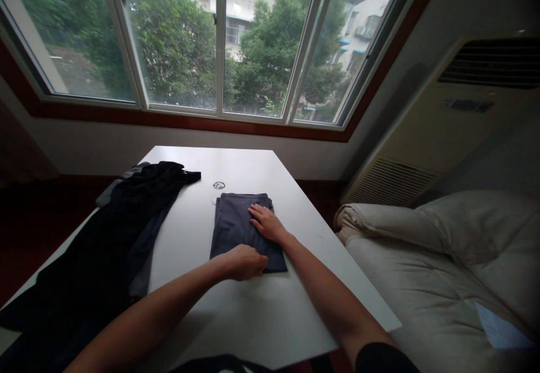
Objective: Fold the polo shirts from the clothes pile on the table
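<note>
The folded dark grey garment (236, 224) lies on the white surface (329, 283), right of the clothes pile (101, 249). The right hand (268, 224) rests palm down on the right half of the garment; its grip is apart, with the fingers extended. The left hand (247, 263) is at the near edge of the garment; its fingers are curled together, but whether its grip is clamped on the fabric cannot be told.

A round printed mark (219, 185) sits on the surface beyond the garment's far left corner; its content is too small to read. The display panel (466, 105) on the cream floor unit (459, 136), at far right, is also unreadable.

Bare surface extends beyond the garment to the far edge, right to the side edge, and left as a strip to the pile. The beige sofa (405, 272) stands beyond the right edge.
</note>
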Action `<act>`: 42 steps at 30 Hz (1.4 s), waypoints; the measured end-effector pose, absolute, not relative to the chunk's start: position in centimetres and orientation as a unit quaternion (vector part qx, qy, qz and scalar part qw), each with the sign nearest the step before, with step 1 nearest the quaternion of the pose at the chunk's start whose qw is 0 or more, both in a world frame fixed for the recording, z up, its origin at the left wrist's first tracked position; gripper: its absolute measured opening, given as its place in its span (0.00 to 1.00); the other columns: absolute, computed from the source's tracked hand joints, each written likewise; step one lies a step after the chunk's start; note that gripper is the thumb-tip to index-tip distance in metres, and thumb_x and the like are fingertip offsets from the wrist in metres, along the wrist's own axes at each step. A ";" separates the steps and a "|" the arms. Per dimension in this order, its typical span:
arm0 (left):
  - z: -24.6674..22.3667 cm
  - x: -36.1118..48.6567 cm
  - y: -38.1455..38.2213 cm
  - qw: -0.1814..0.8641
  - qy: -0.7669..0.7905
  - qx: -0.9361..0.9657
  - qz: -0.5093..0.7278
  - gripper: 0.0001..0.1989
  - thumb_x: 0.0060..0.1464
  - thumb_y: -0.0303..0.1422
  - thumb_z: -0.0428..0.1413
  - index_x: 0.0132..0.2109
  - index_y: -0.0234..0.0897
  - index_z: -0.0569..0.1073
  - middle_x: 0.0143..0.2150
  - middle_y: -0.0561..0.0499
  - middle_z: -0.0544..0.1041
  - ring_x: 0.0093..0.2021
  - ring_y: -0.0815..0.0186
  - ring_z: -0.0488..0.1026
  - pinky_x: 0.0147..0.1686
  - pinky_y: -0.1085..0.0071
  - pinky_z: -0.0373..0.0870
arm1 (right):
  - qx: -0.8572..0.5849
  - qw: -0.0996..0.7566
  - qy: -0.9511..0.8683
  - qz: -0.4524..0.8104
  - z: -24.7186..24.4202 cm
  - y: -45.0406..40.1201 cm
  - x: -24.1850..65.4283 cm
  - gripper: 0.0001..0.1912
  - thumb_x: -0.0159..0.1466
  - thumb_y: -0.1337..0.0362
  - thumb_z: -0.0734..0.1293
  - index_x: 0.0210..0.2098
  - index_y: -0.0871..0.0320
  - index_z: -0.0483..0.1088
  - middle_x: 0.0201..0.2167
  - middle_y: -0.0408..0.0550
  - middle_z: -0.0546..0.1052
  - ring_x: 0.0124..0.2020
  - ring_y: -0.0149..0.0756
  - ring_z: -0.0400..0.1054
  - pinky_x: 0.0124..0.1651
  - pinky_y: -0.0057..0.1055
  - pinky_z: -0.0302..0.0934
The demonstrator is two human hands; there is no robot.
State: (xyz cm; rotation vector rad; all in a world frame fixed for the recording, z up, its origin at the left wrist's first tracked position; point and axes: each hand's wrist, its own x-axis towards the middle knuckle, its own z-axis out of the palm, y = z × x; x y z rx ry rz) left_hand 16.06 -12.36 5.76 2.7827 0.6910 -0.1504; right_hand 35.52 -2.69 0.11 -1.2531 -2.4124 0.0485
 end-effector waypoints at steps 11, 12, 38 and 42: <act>5.5 16.8 -13.5 0.159 0.233 0.959 -0.026 0.09 0.65 0.36 0.53 0.44 0.42 0.78 0.35 0.47 0.82 0.36 0.55 0.80 0.36 0.65 0.69 | -0.472 0.191 -0.860 -0.001 1.0 -3.0 34.9 0.28 0.76 0.58 0.57 0.73 0.53 0.59 0.74 0.51 0.56 0.75 0.44 0.47 0.75 0.50 0.45; 5.6 16.8 -13.5 0.166 0.230 0.959 -0.022 0.09 0.65 0.35 0.53 0.43 0.42 0.78 0.35 0.47 0.81 0.35 0.56 0.79 0.36 0.65 0.69 | -0.480 0.191 -0.856 -0.006 0.8 -2.9 34.9 0.28 0.76 0.57 0.57 0.73 0.54 0.58 0.74 0.51 0.55 0.76 0.45 0.46 0.75 0.50 0.44; -1.4 10.6 -2.1 0.094 0.505 0.845 0.151 0.29 0.70 0.49 0.47 0.71 0.44 0.63 0.77 0.45 0.54 0.77 0.50 0.47 0.73 0.49 0.43 | -0.616 0.224 -0.755 -0.023 -1.4 -1.1 37.0 0.34 0.76 0.50 0.55 0.75 0.61 0.53 0.75 0.59 0.53 0.76 0.48 0.44 0.74 0.51 0.44; -1.5 10.2 -1.7 0.099 0.526 0.833 0.141 0.31 0.70 0.51 0.44 0.73 0.45 0.60 0.78 0.46 0.51 0.77 0.48 0.45 0.73 0.47 0.42 | -0.618 0.207 -0.758 0.016 -1.8 -0.7 37.6 0.32 0.75 0.50 0.55 0.73 0.60 0.58 0.73 0.58 0.58 0.74 0.46 0.49 0.73 0.49 0.47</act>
